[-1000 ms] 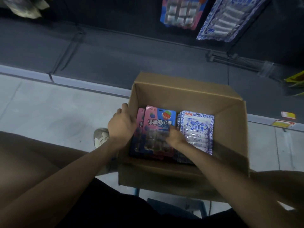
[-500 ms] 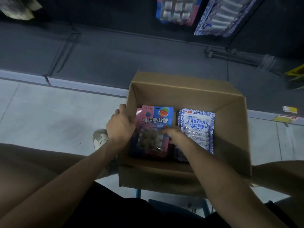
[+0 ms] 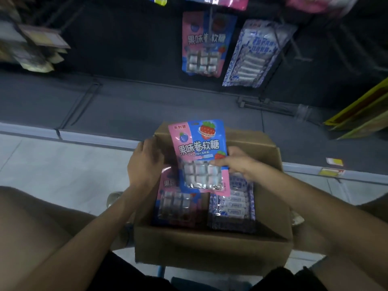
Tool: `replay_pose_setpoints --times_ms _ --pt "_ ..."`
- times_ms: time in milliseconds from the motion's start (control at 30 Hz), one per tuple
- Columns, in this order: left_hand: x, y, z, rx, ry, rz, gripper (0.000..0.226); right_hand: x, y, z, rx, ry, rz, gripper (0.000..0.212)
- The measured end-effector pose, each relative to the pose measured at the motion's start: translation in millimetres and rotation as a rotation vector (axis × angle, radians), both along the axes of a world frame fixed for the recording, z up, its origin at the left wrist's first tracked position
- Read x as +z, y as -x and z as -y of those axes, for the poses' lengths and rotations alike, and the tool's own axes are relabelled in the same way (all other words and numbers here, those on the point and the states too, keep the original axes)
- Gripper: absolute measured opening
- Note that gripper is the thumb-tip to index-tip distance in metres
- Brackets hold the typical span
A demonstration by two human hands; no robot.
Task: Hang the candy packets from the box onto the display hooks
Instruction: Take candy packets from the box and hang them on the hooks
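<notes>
Centrally, the right hand (image 3: 237, 164) pinches a candy packet (image 3: 197, 152) between its fingers, upright above the box (image 3: 210, 246), presumably for hanging, while the left hand (image 3: 144, 164), fingers curled, grips the box rim, likely steadying it.

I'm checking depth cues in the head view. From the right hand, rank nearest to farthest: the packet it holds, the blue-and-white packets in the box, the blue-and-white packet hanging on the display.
1. The held pink-and-blue packet: gripped by the right hand.
2. The blue-and-white packets in the box: just below the hand.
3. The hanging blue-and-white packet: far ahead, upper right.
</notes>
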State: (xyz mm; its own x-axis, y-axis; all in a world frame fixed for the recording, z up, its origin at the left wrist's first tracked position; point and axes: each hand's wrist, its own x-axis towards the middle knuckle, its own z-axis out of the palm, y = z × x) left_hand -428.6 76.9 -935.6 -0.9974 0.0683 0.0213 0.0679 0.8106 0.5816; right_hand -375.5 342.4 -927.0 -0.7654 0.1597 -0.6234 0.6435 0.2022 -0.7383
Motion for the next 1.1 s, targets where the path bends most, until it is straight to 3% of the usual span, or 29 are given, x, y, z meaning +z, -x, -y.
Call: replay_pose_setpoints --times_ms 200,300,467,633,767,933,1100 --pt "37.5 4.4 -32.0 -0.084 -0.275 0.003 0.032 78.2 -5.9 -48.9 0.03 -0.02 -0.156 0.033" --pt "60.2 5.0 -46.5 -0.11 -0.49 0.044 0.023 102.9 -5.5 -62.3 0.04 -0.005 -0.19 0.031" --pt "108.3 22.8 -72.6 -0.198 -0.845 0.174 0.026 132.0 0.6 -65.7 0.12 0.022 -0.243 0.027" --pt "153.1 58.8 -80.9 -0.115 -0.973 0.298 0.016 155.6 8.6 -73.2 0.116 0.07 -0.336 0.031" --pt "173.8 67.0 -86.2 -0.218 -0.919 0.374 0.019 152.4 8.9 -74.0 0.096 0.091 -0.35 0.034" --pt "161.3 71.4 -80.6 -0.259 -0.968 0.471 0.026 137.1 18.1 -64.0 0.08 0.088 -0.324 0.035" --pt "149.7 68.4 -75.7 -0.155 -1.05 0.497 0.029 131.8 35.1 -45.8 0.012 0.123 -0.414 0.026"
